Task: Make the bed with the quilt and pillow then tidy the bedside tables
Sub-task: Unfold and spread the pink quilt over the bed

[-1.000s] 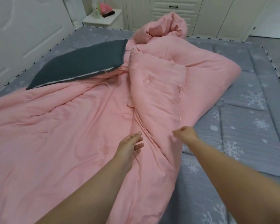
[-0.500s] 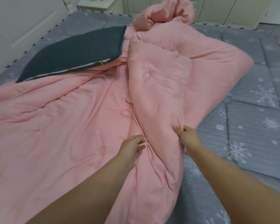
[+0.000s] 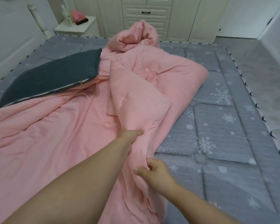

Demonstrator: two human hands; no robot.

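Across the whole lower view we see the bed (image 3: pixel 225 143), its grey snowflake-print mattress pad bare from about two o'clock round to five o'clock. Over the left and middle of it lies the pink quilt (image 3: pixel 47 135), spread fairly flat toward nine o'clock, folded back on itself in the middle, and heaped into a rumpled peak at twelve o'clock. At ten o'clock the dark grey pillow (image 3: pixel 52 78) lies tilted, its near edge resting on the quilt and its far side on the mattress pad. Beyond the bed, at twelve o'clock, we see a cream wardrobe with drawers (image 3: pixel 146 12), and at eleven o'clock a white bedside table (image 3: pixel 87 26) carrying a bottle (image 3: pixel 66 15) and a pink item (image 3: pixel 76 15) beside it; we cannot tell what the pink item is. Near the centre, our left hand (image 3: pixel 130 135) grips a fold of the quilt, thumb on top and fingers buried in the cloth. At six o'clock from it, our right hand (image 3: pixel 153 172) pinches the piped edge of the quilt between thumb and curled fingers, just beside the bare mattress pad.
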